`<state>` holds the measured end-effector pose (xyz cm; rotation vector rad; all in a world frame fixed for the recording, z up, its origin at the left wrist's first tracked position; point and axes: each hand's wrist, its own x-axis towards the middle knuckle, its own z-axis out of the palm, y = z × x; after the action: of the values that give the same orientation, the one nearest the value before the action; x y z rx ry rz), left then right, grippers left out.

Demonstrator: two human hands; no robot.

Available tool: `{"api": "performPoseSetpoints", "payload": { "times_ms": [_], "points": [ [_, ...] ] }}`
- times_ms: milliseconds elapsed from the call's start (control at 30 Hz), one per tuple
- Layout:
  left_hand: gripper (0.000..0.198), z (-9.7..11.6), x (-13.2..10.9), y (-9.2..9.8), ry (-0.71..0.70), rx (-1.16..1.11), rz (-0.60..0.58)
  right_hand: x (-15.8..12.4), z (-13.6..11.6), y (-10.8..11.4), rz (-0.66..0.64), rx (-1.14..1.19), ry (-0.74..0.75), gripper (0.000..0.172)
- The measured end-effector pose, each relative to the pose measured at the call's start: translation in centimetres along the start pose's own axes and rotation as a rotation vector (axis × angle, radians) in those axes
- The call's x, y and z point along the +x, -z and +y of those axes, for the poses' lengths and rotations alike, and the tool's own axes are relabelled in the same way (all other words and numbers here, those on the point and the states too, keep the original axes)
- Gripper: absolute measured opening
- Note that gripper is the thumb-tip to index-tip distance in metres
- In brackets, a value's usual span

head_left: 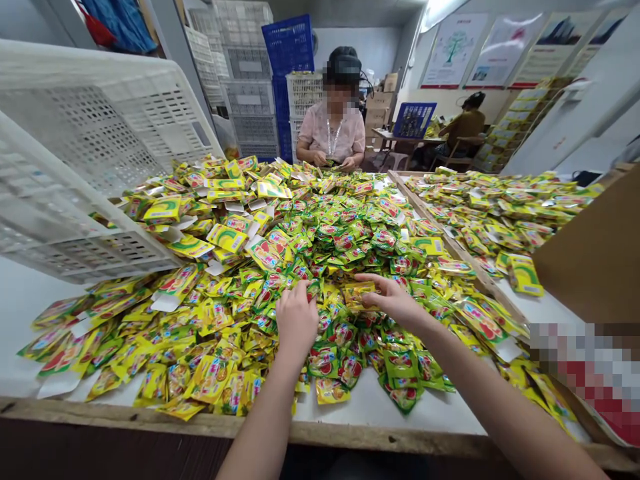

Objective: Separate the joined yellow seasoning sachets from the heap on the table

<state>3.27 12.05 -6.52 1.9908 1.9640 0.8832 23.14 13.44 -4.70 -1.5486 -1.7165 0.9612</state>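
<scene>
A heap of small sealed packets with fruit pictures, some green and some yellow, covers the white tabletop [345, 410]. My left hand [297, 317] is over the middle of the heap, its fingers bent together around the edge of a green packet [313, 291]. To its right, my right hand [395, 303] has its thumb and index finger at a yellow packet [357, 295], the thumb lying against it. More green packets [345, 233] are piled just beyond both hands. Loose green packets [400, 373] also lie nearer to me, between my forearms.
A white plastic crate [135, 127] leans tilted at the left. Flat yellow cartons [227, 237] with open flaps lie behind and left. A wooden strip [440, 233] divides the table; cardboard [595, 253] stands at right. A person [333, 127] sits opposite, hands at the heap's far edge.
</scene>
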Motion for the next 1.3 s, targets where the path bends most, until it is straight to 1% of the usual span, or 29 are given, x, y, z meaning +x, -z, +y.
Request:
{"api": "performPoseSetpoints", "payload": {
  "times_ms": [67, 100, 133, 200, 233, 267, 300, 333, 367, 433, 500, 567, 633, 700, 733, 767, 800, 833, 867, 900, 933, 967, 1000, 1033, 1067, 1133, 1233, 1300],
  "points": [
    [0.021, 0.1, -0.3, 0.4, -0.018, -0.273, -0.032, -1.6, -0.1, 0.1, 0.008, 0.169, -0.041, 0.04],
    [0.023, 0.2, -0.6, 0.6, -0.031, -0.434, -0.078, -2.3, -0.2, 0.0, 0.037, 0.277, -0.068, 0.038],
    [0.025, 0.4, -0.9, 0.8, -0.047, -0.585, -0.145, -2.9, -0.4, -0.1, 0.081, 0.39, -0.095, 0.037],
    [0.028, 1.0, -1.5, 1.3, -0.085, -0.803, -0.322, -3.8, -0.8, -0.5, 0.166, 0.57, -0.134, 0.037],
    [0.029, 1.3, -1.8, 1.5, -0.099, -0.877, -0.409, -4.1, -1.1, -0.7, 0.184, 0.609, -0.139, 0.036],
    [0.029, 1.7, -2.0, 1.8, -0.112, -0.921, -0.489, -4.4, -1.4, -0.9, 0.177, 0.629, -0.138, 0.034],
    [0.028, 2.0, -2.2, 2.1, -0.125, -0.927, -0.544, -4.6, -1.6, -1.1, 0.147, 0.641, -0.136, 0.033],
    [0.027, 2.3, -2.3, 2.4, -0.143, -0.898, -0.561, -4.9, -1.8, -1.2, 0.1, 0.652, -0.14, 0.032],
    [0.024, 2.5, -2.4, 2.6, -0.168, -0.842, -0.546, -5.1, -2.0, -1.3, 0.043, 0.671, -0.152, 0.031],
    [0.017, 2.7, -2.4, 3.0, -0.235, -0.702, -0.464, -5.7, -2.3, -1.4, -0.061, 0.735, -0.189, 0.035],
    [0.014, 2.8, -2.6, 3.3, -0.293, -0.608, -0.396, -6.2, -2.6, -1.7, -0.125, 0.801, -0.219, 0.042],
    [0.014, 2.8, -3.2, 3.4, -0.315, -0.574, -0.361, -6.8, -2.7, -2.1, -0.133, 0.807, -0.205, 0.043],
    [0.015, 2.9, -4.1, 3.6, -0.326, -0.554, -0.35, -7.2, -2.8, -2.6, -0.12, 0.754, -0.176, 0.041],
    [0.017, 2.9, -4.3, 3.7, -0.376, -0.525, -0.39, -7.6, -2.6, -2.9, -0.119, 0.694, -0.159, 0.039],
    [0.019, 2.7, -3.9, 3.9, -0.416, -0.498, -0.429, -7.7, -2.4, -2.9, -0.124, 0.68, -0.158, 0.039],
    [0.02, 2.4, -3.0, 4.2, -0.449, -0.455, -0.457, -7.9, -2.2, -2.8, -0.128, 0.677, -0.162, 0.039],
    [0.02, 1.9, -1.6, 4.7, -0.448, -0.374, -0.446, -8.0, -1.8, -2.6, -0.122, 0.679, -0.169, 0.04],
    [0.02, 1.1, 0.3, 5.2, -0.424, -0.283, -0.41, -8.2, -1.5, -2.3, -0.105, 0.682, -0.18, 0.04],
    [0.02, 0.2, 2.5, 5.9, -0.337, -0.143, -0.293, -8.4, -1.1, -1.9, -0.078, 0.686, -0.192, 0.04],
    [0.024, -0.8, 4.9, 6.6, -0.176, 0.045, -0.112, -8.7, -0.7, -1.6, -0.05, 0.688, -0.204, 0.039],
    [0.034, -1.9, 7.2, 7.2, -0.085, 0.122, -0.004, -9.1, -0.4, -1.2, -0.022, 0.693, -0.216, 0.038],
    [0.041, -3.1, 9.4, 7.7, -0.01, 0.191, 0.074, -9.4, -0.1, -0.9, 0.004, 0.703, -0.227, 0.037],
    [0.047, -4.2, 11.2, 8.1, 0.039, 0.256, 0.095, -9.8, 0.2, -0.6, 0.028, 0.718, -0.236, 0.036],
    [0.049, -5.3, 12.7, 8.3, 0.08, 0.294, 0.091, -10.1, 0.3, -0.5, 0.05, 0.733, -0.242, 0.036],
    [0.051, -6.2, 13.7, 8.4, 0.106, 0.327, 0.062, -10.4, 0.5, -0.3, 0.063, 0.745, -0.249, 0.037],
    [0.052, -7.7, 14.7, 8.1, 0.135, 0.384, 0.0, -10.8, 0.8, -0.2, 0.094, 0.764, -0.257, 0.038],
    [0.046, -9.1, 14.8, 8.1, 0.158, 0.474, -0.059, -11.2, 1.3, -0.1, 0.168, 0.8, -0.265, 0.037],
    [0.038, -9.2, 14.4, 8.9, 0.189, 0.528, -0.088, -11.2, 1.7, 0.0, 0.204, 0.81, -0.278, 0.036]
  ]
}}
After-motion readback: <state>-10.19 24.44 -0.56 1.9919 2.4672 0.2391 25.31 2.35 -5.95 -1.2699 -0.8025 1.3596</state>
